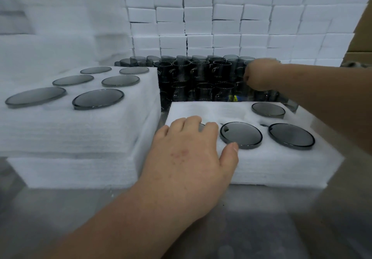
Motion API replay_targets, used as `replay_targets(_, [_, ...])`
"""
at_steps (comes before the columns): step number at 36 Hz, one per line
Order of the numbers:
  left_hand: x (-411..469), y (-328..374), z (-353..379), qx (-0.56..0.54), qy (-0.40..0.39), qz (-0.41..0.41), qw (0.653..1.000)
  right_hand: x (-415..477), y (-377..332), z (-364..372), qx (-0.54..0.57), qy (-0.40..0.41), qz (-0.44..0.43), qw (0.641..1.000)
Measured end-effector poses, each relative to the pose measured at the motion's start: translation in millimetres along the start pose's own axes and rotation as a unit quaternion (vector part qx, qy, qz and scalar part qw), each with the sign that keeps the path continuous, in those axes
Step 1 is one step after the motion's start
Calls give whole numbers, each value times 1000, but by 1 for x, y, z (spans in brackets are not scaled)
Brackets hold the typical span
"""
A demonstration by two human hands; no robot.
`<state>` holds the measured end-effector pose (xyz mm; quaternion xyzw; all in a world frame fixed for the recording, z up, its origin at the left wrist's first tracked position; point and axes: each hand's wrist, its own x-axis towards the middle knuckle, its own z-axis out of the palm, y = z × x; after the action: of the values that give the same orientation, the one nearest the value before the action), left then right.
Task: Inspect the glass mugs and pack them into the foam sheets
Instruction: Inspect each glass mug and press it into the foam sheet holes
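left hand (187,154) flat, fingers spread on the near foam sheet (281,164) over a seated mug (202,127); right hand (259,75) curled among the loose mugs (201,73) behind, can't tell if it's gripping 1

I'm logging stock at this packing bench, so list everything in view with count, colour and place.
left foam block: one, white, on the table at left.
mugs in left block: six, smoky grey, bases up.
right foam block: one, white, front right.
mugs in right block: three plain, grey, bases up; a fourth partly under the left hand.
loose mugs: too crowded to count, dark grey, behind both blocks.
foam stacks: many, white, forming the back wall.
cardboard: brown, far right edge.
table: one, grey, front.
left hand: resting on the right foam block, fingers over a mug.
right hand: curled among the loose mugs; what it holds is hidden.
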<state>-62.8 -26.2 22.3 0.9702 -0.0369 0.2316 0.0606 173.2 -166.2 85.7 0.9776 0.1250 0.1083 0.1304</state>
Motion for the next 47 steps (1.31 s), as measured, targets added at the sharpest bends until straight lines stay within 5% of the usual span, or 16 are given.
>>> replay_targets(5, [0,0,-2,1,-6,-3,1000,-20,7,-33,221,101,31,969])
replay_targets(12, [0,3,-5,-17,-15,-20,1000,-96,-20,-56,592,252,-17,766])
replay_targets(17, [1,7,-12,-126,59,-46,989,-142,-43,-52,747,194,-51,634])
replay_targets(21, [1,6,-15,-297,137,-69,942,-159,-50,-49,780,165,-122,592])
replay_targets(25, [2,2,-14,-397,134,-41,907,-165,-58,-44,858,102,-149,481])
replay_targets(31, [1,4,-16,-489,135,-13,862,-164,-60,-38,864,72,-204,454])
replay_targets(35, [1,6,-17,-485,128,-23,865,-162,-60,-37,866,66,-200,453])
replay_targets(41, [3,5,-20,-546,135,-46,826,-157,-61,-36,841,29,-160,517])
replay_targets(47, [4,4,-22,-518,159,-78,837,-159,-56,-32,787,88,-107,602])
